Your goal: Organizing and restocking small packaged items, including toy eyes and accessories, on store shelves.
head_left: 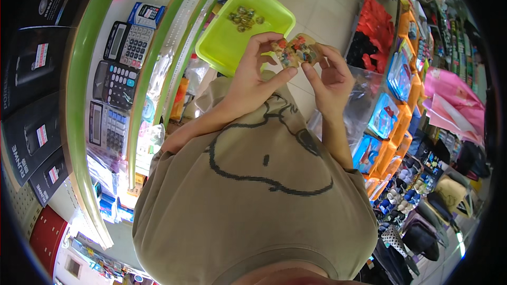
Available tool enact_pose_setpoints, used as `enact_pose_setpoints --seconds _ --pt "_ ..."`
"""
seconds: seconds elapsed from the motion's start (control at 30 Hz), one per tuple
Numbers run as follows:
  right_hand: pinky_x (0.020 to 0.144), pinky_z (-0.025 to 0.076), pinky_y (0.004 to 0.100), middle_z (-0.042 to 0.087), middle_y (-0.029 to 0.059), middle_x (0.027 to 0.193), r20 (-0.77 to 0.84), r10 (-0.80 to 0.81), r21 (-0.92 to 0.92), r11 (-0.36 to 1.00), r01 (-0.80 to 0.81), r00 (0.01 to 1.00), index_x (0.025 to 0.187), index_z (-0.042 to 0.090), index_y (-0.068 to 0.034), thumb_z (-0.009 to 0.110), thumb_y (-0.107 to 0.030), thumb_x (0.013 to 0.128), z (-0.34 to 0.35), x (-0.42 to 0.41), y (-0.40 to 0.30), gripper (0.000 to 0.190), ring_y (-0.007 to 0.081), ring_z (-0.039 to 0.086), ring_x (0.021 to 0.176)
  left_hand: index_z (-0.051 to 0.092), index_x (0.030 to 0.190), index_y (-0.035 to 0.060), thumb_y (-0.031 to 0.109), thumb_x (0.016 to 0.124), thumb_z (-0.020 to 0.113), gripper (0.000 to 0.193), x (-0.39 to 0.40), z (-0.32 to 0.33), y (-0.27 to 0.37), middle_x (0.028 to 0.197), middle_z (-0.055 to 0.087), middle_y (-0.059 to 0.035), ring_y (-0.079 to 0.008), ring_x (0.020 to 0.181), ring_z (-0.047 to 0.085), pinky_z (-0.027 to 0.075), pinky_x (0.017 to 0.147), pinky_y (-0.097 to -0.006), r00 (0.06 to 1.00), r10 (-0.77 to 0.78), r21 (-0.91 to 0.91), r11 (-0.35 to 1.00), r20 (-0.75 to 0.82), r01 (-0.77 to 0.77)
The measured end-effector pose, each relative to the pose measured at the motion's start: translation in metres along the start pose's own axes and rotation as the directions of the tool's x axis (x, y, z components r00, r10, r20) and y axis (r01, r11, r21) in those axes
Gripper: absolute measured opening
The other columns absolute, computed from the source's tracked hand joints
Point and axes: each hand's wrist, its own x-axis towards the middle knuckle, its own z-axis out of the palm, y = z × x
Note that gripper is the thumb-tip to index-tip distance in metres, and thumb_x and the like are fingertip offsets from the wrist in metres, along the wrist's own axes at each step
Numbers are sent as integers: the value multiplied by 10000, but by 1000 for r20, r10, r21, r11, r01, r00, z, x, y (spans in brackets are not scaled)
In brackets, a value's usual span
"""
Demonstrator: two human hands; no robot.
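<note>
My left hand (pixel 253 73) grips one end of a small, translucent amber-tinted item (pixel 287 55) with red, white and dark bits in or on it. The fingers of my right hand (pixel 332 77) pinch its other side, which looks like a second half joined or set close to the first. What exactly it is cannot be made out. Just beyond my hands is a lime-green plastic basin (pixel 214 53). Several small round glassy pieces, perhaps marbles (pixel 243 18), lie in a cluster on its bottom.
Shelves with a green edge (pixel 75 87) rise at left, holding desk calculators (pixel 121 83) and black product boxes (pixel 37 134). Along the right runs a rack of orange bins (pixel 396 142) with blue packages (pixel 382 116). Bags (pixel 420 229) hang farther down, and tiled floor (pixel 313 0) shows ahead.
</note>
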Motion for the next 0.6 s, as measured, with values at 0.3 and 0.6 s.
enact_pose_setpoints --seconds 0.3,0.6 --pt "946 503 326 648 155 1251 16 -9 -120 993 11 1000 1276 647 19 783 109 809 -6 0 3 494 198 612 1055 426 1379 29 93 912 765 580 9 0 -9 1367 512 -127 -203 1223 545 472 985 -346 999 -45 -12 999 29 45" --pt "944 525 318 663 168 1259 -91 135 -78 987 -142 987 1317 610 68 735 77 875 -15 1 11 459 202 648 1052 364 1480 10 75 1016 624 536 18 10 -2 1311 520 -114 -181 1245 570 511 975 -292 978 -200 -260 943 51 207"
